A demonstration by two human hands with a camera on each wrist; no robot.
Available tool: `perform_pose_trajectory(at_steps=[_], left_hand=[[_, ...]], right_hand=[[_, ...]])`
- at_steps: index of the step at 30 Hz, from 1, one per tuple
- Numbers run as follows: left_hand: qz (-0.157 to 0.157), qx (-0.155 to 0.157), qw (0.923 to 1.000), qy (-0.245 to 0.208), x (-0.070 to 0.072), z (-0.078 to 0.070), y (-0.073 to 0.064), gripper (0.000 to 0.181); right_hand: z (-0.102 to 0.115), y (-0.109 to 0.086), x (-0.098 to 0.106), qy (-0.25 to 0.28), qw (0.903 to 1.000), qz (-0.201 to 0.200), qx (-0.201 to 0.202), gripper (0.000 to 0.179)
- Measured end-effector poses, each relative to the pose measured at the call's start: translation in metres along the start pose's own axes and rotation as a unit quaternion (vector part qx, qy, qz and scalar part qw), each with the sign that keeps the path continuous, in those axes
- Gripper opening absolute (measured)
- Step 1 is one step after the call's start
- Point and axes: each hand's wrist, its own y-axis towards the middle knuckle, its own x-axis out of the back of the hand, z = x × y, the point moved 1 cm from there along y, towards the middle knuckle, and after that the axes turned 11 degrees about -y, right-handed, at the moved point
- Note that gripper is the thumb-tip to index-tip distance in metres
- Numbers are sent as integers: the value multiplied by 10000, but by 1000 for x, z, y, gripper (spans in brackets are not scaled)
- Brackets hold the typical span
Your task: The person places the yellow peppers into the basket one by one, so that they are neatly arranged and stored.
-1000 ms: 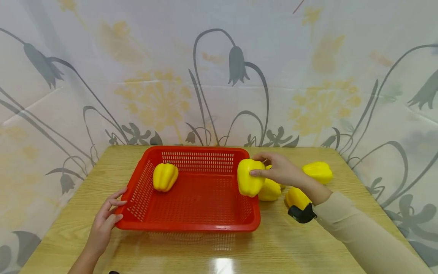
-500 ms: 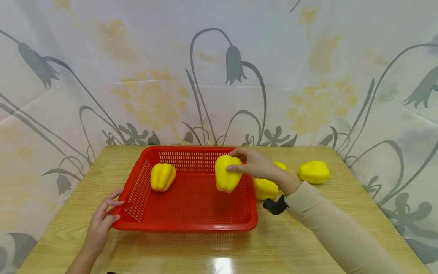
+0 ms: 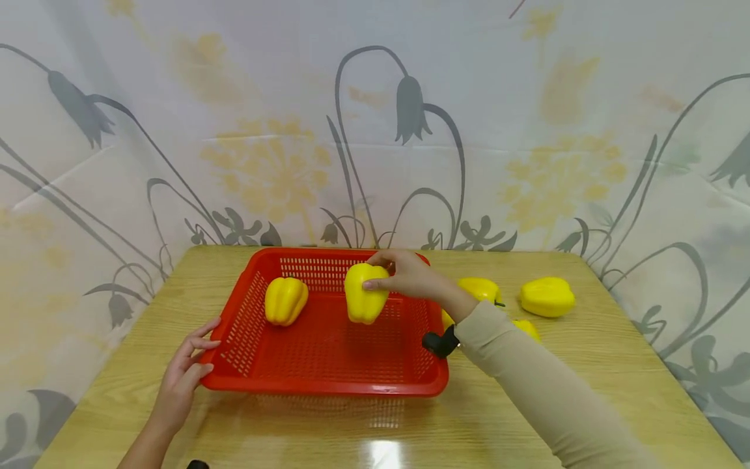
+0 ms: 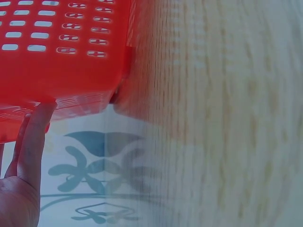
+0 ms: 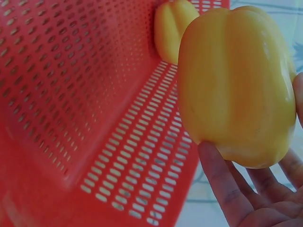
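My right hand (image 3: 410, 277) holds a yellow bell pepper (image 3: 364, 301) above the red plastic basket (image 3: 328, 389), its thumb on the near side. In the right wrist view the pepper (image 5: 236, 90) hangs clear of the basket's slotted wall. Another yellow bell pepper (image 3: 286, 301) stands inside the basket at the left. My left hand (image 3: 183, 381) grips the basket's rim near its front left corner. From the left wrist, one finger (image 4: 35, 142) shows against the basket (image 4: 61, 75) from outside.
Right of the basket, several yellow peppers lie on the wooden table (image 3: 281, 433), among them one farthest right (image 3: 547, 297) and one partly behind the right forearm (image 3: 480, 288). A flower-patterned cloth (image 3: 375, 130) hangs behind the table.
My right hand has carried the yellow bell pepper leftward from over the basket's right rim to above the basket's middle. My left hand stays at the rim; the basket has not visibly moved.
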Motion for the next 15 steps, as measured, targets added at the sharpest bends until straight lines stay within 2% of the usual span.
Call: perform_pose_trajectory(at_steps=[6, 15], left_hand=[[8, -32, 10000, -32, -1, 0, 0, 33], [-30, -1, 10000, 29, -1, 1, 0, 32]], right_hand=[[3, 18, -17, -28, 10000, 56, -52, 42], [2, 46, -48, 192, 9979, 354, -501, 49]])
